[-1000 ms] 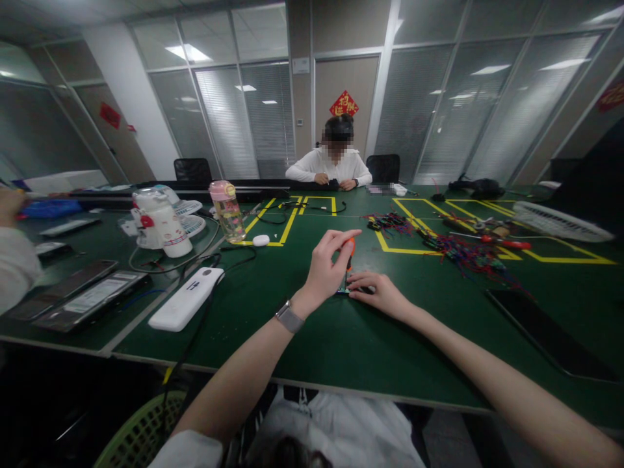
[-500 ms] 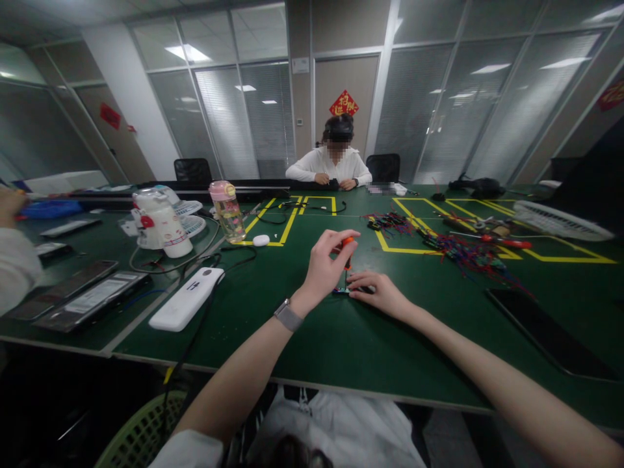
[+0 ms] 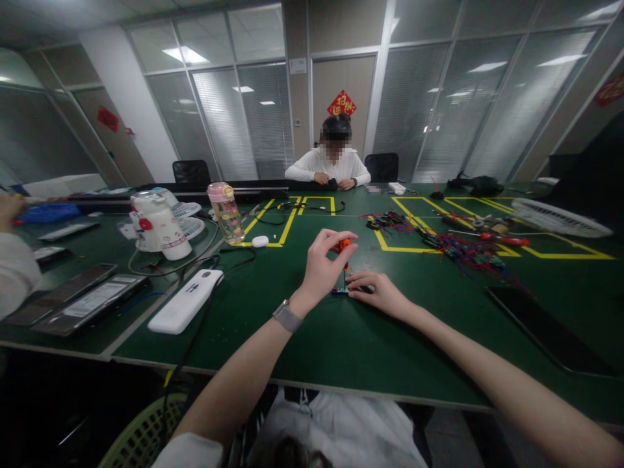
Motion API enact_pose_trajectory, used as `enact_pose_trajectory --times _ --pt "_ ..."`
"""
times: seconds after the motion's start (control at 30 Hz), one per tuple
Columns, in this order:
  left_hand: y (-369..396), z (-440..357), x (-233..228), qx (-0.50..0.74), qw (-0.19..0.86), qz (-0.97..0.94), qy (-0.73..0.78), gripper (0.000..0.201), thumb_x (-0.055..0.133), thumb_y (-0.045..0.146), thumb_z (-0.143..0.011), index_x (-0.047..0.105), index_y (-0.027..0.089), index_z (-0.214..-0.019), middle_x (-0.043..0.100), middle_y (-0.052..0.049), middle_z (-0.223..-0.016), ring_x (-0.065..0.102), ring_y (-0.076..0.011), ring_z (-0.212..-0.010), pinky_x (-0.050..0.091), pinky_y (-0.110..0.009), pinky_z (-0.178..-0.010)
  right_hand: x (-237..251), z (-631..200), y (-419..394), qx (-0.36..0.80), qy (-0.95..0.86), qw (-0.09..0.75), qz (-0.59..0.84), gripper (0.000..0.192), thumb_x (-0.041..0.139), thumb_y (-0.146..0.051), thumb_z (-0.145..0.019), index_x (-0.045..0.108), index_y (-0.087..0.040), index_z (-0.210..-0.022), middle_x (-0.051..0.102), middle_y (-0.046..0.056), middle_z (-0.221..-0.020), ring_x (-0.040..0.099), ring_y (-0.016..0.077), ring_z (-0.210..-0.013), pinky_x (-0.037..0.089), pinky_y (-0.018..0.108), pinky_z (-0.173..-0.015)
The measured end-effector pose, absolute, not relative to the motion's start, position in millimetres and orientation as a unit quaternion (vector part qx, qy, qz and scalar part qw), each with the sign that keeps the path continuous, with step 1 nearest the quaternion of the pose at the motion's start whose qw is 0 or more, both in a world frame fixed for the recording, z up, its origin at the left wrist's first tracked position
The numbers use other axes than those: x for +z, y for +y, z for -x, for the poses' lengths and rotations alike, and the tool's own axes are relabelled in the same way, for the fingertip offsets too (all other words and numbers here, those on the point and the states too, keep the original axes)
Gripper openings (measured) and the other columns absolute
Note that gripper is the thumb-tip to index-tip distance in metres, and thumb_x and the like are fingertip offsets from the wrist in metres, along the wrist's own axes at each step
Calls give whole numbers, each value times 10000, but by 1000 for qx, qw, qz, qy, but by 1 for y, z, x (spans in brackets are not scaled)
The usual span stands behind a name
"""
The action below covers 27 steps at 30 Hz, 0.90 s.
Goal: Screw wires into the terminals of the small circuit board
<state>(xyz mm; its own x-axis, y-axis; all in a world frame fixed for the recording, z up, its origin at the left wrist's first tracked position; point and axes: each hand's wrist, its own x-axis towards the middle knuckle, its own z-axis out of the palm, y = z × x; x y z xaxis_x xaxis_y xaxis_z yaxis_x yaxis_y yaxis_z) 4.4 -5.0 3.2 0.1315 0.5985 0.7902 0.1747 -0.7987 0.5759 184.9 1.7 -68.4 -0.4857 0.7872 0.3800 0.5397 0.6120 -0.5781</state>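
While right hand (image 3: 379, 292) pins part (image 3: 340, 290), left hand (image 3: 322, 265) grips screwdriver (image 3: 344, 246) above

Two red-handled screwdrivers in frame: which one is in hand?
The small orange-red screwdriver, held upright by the left hand at table centre. The other screwdriver lies flat, untouched, inside the yellow tape at right.

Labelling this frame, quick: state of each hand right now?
Left hand: closed on the orange-handled screwdriver, held upright.
Right hand: fingers flat, pressing the small part on the green table; not gripping.
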Motion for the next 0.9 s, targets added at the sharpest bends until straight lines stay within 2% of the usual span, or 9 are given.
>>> enact_pose_trajectory --times 0.2,0.4,0.5,0.6,0.73,0.8,0.9 --pt "-7 -4 4 577 217 -754 226 255 434 221 -956 637 206 -1110 627 -78 -1120 610 -187 -1036 507 -316 -879 -70 -185 3 196 -838 321 396 141 677 -293 -796 763 -246 -897 724 72 -1069 648 263 -1043 484 459 -949" --pt "-7 -5 5 595 180 -745 243 145 568 208 -888 670 190 -989 622 -46 -938 603 -137 -837 510 -264 -759 -70 -185 3 192 -840 321 393 140 676 -286 -797 764 -239 -894 724 75 -1069 652 260 -1029 492 444 -941" --pt "-6 -4 3 605 162 -735 260 111 623 232 -855 682 190 -939 589 -37 -912 586 -134 -824 504 -256 -739 -69 -185 2 193 -840 320 393 139 676 -290 -800 764 -239 -894 723 74 -1072 650 260 -1034 491 444 -945" --pt "-5 -4 3 594 192 -739 252 179 537 246 -911 670 203 -1022 607 -61 -995 605 -156 -911 511 -278 -789 -69 -186 3 192 -841 318 392 138 680 -289 -796 764 -247 -898 723 68 -1071 651 260 -1030 493 444 -941" --pt "-7 -4 4 569 289 -742 206 242 452 235 -950 636 189 -1099 633 -93 -1129 642 -182 -988 524 -295 -832 -69 -186 3 190 -841 320 392 138 681 -277 -798 765 -238 -901 724 72 -1065 650 256 -1030 490 436 -947" --pt "-7 -5 3 567 319 -735 194 227 484 239 -937 636 177 -1093 650 -92 -1100 665 -172 -923 532 -288 -805 -69 -185 2 189 -842 319 392 137 681 -270 -798 765 -235 -900 724 74 -1064 649 254 -1028 487 434 -951" --pt "-5 -6 3 577 294 -734 204 176 560 230 -895 665 179 -1027 663 -67 -1007 650 -152 -873 522 -272 -782 -69 -185 2 190 -842 316 395 139 680 -267 -798 764 -232 -903 722 76 -1069 646 257 -1034 484 440 -952"
